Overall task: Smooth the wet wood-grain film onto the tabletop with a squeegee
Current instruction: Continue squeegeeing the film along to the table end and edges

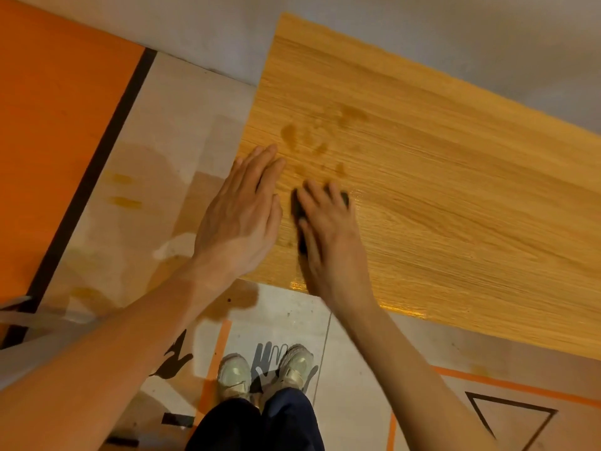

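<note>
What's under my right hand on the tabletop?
A dark squeegee shows beneath the right hand, lying on the wood-grain film. The hand covers most of it, so its full shape is hidden.
</note>
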### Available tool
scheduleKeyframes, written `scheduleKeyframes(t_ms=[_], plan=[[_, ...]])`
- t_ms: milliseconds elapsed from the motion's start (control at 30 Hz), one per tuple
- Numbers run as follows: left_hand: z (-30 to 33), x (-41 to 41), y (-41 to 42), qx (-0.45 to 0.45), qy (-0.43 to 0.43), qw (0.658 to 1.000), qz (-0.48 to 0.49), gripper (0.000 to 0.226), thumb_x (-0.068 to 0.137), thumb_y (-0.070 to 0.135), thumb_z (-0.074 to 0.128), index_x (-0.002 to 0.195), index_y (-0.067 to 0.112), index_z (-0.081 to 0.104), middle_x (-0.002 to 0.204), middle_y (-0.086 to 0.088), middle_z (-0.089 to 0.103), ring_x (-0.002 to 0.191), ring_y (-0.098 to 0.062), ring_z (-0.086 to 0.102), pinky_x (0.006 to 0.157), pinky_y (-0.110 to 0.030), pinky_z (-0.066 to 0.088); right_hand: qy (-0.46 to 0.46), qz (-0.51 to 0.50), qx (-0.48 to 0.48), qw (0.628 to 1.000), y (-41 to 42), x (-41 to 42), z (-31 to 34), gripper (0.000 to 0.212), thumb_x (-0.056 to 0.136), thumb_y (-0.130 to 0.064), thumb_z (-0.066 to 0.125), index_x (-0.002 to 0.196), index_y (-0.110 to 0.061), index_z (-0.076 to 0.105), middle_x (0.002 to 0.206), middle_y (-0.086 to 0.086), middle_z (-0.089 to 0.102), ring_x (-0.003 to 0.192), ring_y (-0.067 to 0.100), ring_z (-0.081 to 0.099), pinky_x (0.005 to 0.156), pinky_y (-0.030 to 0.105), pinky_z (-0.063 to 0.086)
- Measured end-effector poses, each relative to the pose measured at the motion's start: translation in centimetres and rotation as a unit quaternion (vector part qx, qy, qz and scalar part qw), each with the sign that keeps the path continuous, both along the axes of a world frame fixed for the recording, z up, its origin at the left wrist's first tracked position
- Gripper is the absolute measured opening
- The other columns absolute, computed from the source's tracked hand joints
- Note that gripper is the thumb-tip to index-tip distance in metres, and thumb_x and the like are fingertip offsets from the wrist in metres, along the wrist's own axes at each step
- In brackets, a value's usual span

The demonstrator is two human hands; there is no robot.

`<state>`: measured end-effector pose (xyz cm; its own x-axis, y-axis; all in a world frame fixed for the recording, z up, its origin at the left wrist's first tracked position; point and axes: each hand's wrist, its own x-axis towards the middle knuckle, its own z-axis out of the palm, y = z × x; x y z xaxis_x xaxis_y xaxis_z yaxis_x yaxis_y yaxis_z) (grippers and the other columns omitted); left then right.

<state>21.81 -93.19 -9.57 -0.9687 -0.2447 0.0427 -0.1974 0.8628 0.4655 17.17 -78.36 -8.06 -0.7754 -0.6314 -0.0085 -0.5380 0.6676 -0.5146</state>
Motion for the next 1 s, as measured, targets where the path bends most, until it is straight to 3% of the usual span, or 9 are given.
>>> scheduleKeyframes(t_ms=[133, 333, 600, 800, 900, 1000], plan=[[0.1, 0.0, 0.1, 0.002, -0.006, 1.0, -0.003, 0.051, 0.106, 0.017, 0.033, 0.156, 0.005, 0.031, 0.167, -0.01, 0.023, 0.156, -0.021, 0.017, 0.128, -0.032, 0.006, 0.0, -0.066, -0.006, 0.998, -3.3, -3.4, 0.0, 0.042, 0.105, -0.023, 0.039, 0.146, -0.015, 0.041, 0.156, 0.0, 0.033, 0.149, 0.021, 0.014, 0.123, 0.041, 0.007], [0.4, 0.2, 0.0, 0.011, 0.014, 1.0, -0.005, 0.048, 0.107, 0.012, 0.037, 0.154, 0.001, 0.036, 0.164, -0.012, 0.029, 0.154, -0.025, 0.025, 0.128, -0.037, 0.015, -0.006, -0.004, -0.006, 1.0, 2.4, 7.1, 0.0, 0.043, 0.103, -0.028, 0.037, 0.145, -0.02, 0.042, 0.155, -0.006, 0.032, 0.15, 0.015, 0.013, 0.122, 0.044, 0.012], [0.2, 0.0, 0.0, 0.006, 0.011, 1.0, 0.001, 0.05, 0.104, 0.012, 0.037, 0.154, 0.004, 0.037, 0.164, -0.01, 0.029, 0.155, -0.022, 0.023, 0.128, -0.033, 0.012, 0.004, -0.087, 0.019, 0.996, -4.7, -4.0, 0.2, 0.043, 0.105, -0.023, 0.036, 0.147, -0.016, 0.038, 0.157, 0.0, 0.03, 0.15, 0.02, 0.014, 0.123, 0.039, 0.006], [0.2, 0.0, -0.1, 0.004, 0.008, 1.0, 0.001, 0.049, 0.105, 0.015, 0.035, 0.152, 0.003, 0.039, 0.163, -0.011, 0.032, 0.153, -0.024, 0.028, 0.126, -0.038, 0.022, 0.003, -0.101, 0.011, 0.995, 0.8, 7.1, 0.6, 0.044, 0.104, -0.027, 0.034, 0.146, -0.017, 0.04, 0.156, -0.001, 0.03, 0.15, 0.017, 0.014, 0.123, 0.041, 0.009], [0.1, -0.3, -0.2, 0.002, -0.006, 1.0, 0.002, 0.051, 0.105, 0.018, 0.031, 0.154, 0.006, 0.038, 0.165, -0.009, 0.03, 0.154, -0.021, 0.025, 0.127, -0.035, 0.019, 0.004, -0.08, 0.017, 0.997, 0.0, 4.0, 0.4, 0.042, 0.103, -0.024, 0.039, 0.144, -0.015, 0.043, 0.154, 0.001, 0.035, 0.148, 0.02, 0.019, 0.122, 0.042, 0.011], [-0.1, -0.4, -0.2, -0.005, -0.013, 1.0, 0.005, 0.053, 0.104, 0.02, 0.027, 0.154, 0.008, 0.037, 0.165, -0.007, 0.029, 0.154, -0.02, 0.025, 0.127, -0.033, 0.016, -0.007, -0.076, 0.022, 0.997, -3.2, -1.8, 0.5, 0.042, 0.105, -0.022, 0.038, 0.146, -0.015, 0.04, 0.156, 0.001, 0.031, 0.149, 0.019, 0.014, 0.123, 0.04, 0.009]])
